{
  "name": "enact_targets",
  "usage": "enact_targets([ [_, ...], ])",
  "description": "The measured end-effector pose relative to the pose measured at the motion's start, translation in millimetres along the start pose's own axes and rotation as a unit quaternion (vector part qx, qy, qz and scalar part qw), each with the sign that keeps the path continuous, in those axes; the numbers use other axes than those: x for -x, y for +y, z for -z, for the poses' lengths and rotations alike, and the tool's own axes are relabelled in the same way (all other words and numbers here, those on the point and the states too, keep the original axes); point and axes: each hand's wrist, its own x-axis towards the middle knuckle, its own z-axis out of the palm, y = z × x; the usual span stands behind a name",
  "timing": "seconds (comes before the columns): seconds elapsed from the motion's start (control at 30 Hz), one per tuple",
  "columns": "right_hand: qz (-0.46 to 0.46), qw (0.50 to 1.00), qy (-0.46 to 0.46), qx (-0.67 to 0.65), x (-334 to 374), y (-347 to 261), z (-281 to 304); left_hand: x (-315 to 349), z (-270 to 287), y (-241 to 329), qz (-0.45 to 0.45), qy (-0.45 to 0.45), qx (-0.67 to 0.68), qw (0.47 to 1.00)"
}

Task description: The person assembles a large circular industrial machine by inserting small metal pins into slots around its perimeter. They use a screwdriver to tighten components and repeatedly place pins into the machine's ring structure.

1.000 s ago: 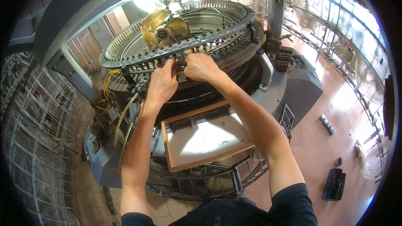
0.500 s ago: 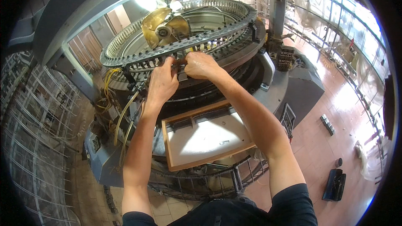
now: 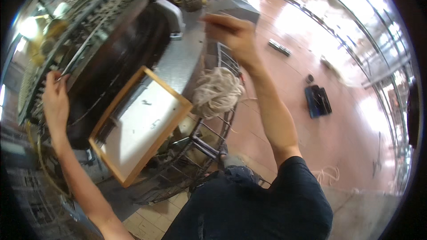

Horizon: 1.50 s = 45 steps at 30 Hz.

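My left hand (image 3: 55, 100) is at the rim of the large circular machine (image 3: 120, 49), at the left of the view. Its thumb and fingers are pinched together beside a thin, bright metal edge or rod (image 3: 84, 49); what they hold, I cannot make out. Raised over the machine's grey base (image 3: 178, 64), my right hand (image 3: 235, 40) is smeared by motion. Its fingers look bent, but whether anything is in them does not show. Between my arms lies a wood-framed tray (image 3: 184, 103) with a white bottom and a few small dark pieces.
A bundle of off-white cloth strips (image 3: 218, 92) hangs on a dark metal rack (image 3: 205, 146) right of the tray. On the tiled floor at right are a blue-black open case (image 3: 318, 102), a small dark cup (image 3: 309, 78) and a metal block (image 3: 279, 47).
My view has swung right, so the machine now sits farther left. My right hand has left the ring and moved right, away from my left hand, which stays at the ring. The cloth bundle has come into sight.
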Motion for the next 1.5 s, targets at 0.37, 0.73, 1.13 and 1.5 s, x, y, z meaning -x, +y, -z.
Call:
enact_targets([
  [0.37, -0.436, 0.87, 0.078, 0.215, 296.4, 243.1, 156.8, 3.9, 6.3, 5.6, 0.108, -0.047, -0.053, 0.992],
  [0.73, -0.282, 0.935, -0.075, 0.199, 237.1, 431.1, 165.3, 10.8, 4.5, 42.2, 0.031, 0.023, 0.022, 0.999],
  [1.13, -0.202, 0.955, 0.186, 0.109, 220.4, 272.4, 157.2, 12.6, 7.3, 39.0, -0.021, 0.05, 0.011, 0.998],
  [1.5, 0.042, 0.932, -0.212, 0.29, -38.8, -138.7, 30.1, 12.4, 1.2, 30.4, -0.031, 0.08, 0.055, 0.995],
])
